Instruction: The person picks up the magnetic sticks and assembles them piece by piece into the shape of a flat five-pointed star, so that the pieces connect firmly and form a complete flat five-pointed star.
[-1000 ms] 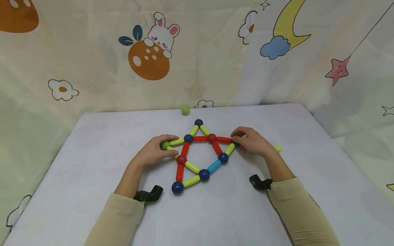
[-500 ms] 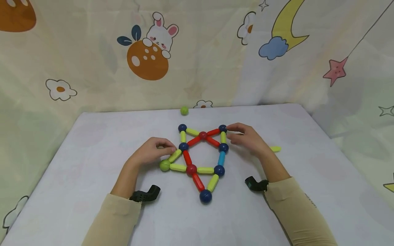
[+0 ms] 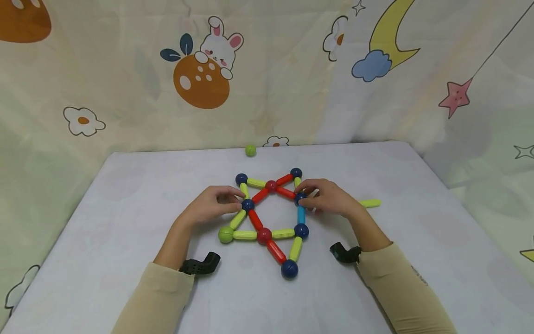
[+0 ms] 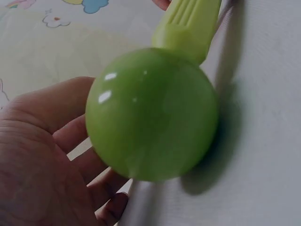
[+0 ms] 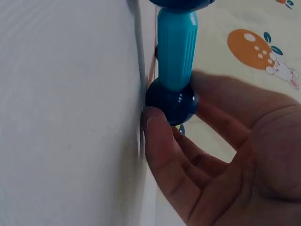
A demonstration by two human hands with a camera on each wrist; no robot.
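A flat star-like frame of magnetic rods and balls lies on the white table, mid-view in the head view. Red rods, yellow-green rods and a light-blue rod join dark-blue, red and green balls around an open centre. My left hand has thumb and fingertips at the left dark-blue ball; in the left wrist view a green ball hides those fingertips. With thumb and fingers, my right hand pinches the dark-blue ball at the end of the light-blue rod.
By the table's back edge lies a loose green ball. A loose yellow-green rod rests beyond the right wrist, partly behind it. Black wrist cameras stick out inward from both sleeves. A printed cloth hangs behind the table.
The frame has turned counterclockwise, its near blue ball swinging right. The left hand has shifted from the green ball to a blue one; the right hand now holds a different blue ball, nearer me.
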